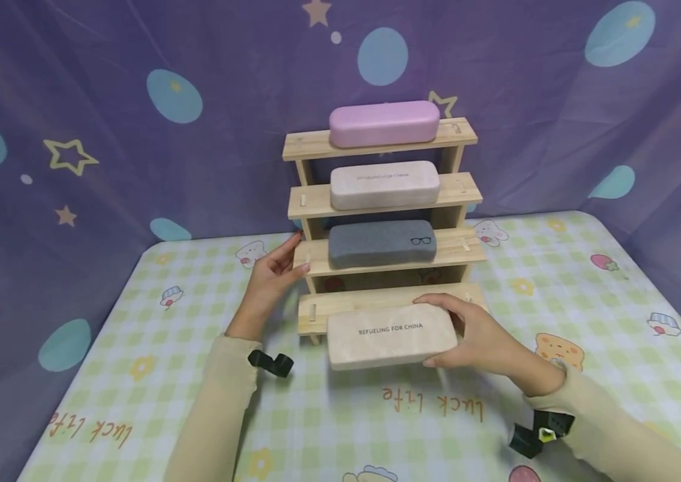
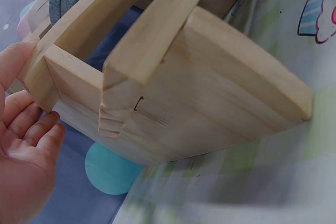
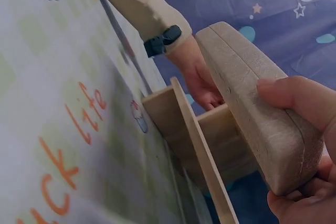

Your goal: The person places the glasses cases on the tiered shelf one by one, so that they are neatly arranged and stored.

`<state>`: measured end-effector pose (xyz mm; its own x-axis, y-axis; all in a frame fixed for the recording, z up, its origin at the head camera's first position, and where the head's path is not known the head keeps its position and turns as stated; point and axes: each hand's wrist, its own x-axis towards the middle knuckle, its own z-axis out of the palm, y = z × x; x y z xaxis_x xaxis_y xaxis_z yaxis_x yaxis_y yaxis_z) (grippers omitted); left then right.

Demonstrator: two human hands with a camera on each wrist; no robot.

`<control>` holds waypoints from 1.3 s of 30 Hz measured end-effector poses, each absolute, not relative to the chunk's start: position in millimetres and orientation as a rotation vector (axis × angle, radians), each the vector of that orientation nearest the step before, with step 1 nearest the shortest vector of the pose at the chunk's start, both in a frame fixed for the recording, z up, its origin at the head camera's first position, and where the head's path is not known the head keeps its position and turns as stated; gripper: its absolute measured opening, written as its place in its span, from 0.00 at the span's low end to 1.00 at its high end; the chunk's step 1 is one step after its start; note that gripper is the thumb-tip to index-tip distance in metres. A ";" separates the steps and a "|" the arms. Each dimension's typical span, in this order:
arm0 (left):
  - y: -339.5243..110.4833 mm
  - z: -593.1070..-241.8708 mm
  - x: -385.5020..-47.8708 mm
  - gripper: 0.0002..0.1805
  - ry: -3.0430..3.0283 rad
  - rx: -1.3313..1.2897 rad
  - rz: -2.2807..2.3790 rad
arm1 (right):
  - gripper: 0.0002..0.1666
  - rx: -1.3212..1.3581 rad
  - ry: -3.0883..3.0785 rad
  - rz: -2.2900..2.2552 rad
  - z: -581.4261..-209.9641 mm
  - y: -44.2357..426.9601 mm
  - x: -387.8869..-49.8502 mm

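Observation:
My right hand [image 1: 475, 335] grips the right end of a cream glasses case [image 1: 391, 348] printed "REFUELING FOR CHINA", thumb on one side and fingers on the other. That case is held in front of the lowest board of a four-step wooden display rack [image 1: 316, 304], covering part of the board's front edge. My left hand [image 1: 271, 274] holds the left end of the rack's second board from the bottom; in the left wrist view the thumb [image 2: 18, 59] lies on the board and the fingers curl below it.
On the upper steps lie a grey glasses case [image 1: 379, 244] with a spectacles mark, a whitish case [image 1: 384, 187] and a pink case [image 1: 384, 126] on top. A checked cloth [image 1: 154, 375] covers the table; a purple curtain [image 1: 244, 80] hangs close behind the rack.

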<state>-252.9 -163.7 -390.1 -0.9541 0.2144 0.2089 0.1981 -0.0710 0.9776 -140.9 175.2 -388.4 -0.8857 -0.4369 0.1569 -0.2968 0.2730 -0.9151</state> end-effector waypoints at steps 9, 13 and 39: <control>-164.4 -391.1 -253.1 0.34 2.147 0.486 2.228 | 0.48 -0.715 2.317 -1.783 -386.6 177.6 -156.2; -164.5 -391.1 -253.1 0.34 2.145 0.490 2.230 | 0.47 -0.699 2.297 -1.798 -386.7 178.7 -161.6; -163.6 -390.6 -254.0 0.34 2.176 0.467 2.218 | 0.49 -0.502 2.364 -1.707 -397.3 182.9 -187.9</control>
